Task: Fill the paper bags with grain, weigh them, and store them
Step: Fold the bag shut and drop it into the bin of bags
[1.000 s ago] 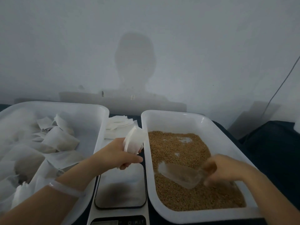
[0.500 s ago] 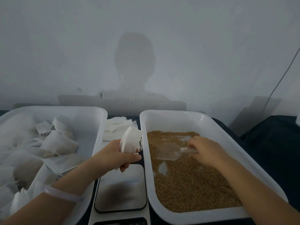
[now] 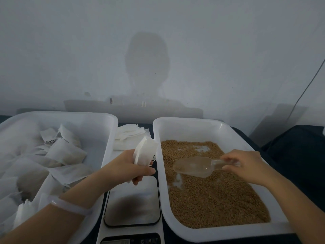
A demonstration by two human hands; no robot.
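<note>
Your right hand [image 3: 246, 166] has lifted the scoop [image 3: 193, 166] off the grain [image 3: 219, 199], fingers [image 3: 228, 158] pinching its handle, mouth pointing left. Your left hand [image 3: 126, 169] grips the bag [image 3: 145, 152] near that mouth.

At 6 o'clock the scale [image 3: 131, 201] display is cut off; left tray [image 3: 91, 127] cropped at 9 o'clock; bag [image 3: 146, 151] bottom hidden inside left grip [image 3: 125, 170]

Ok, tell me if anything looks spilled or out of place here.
Nothing stands out. The grain lies all inside its tray, none on the scale; the bare patches only show the tray floor.
</note>
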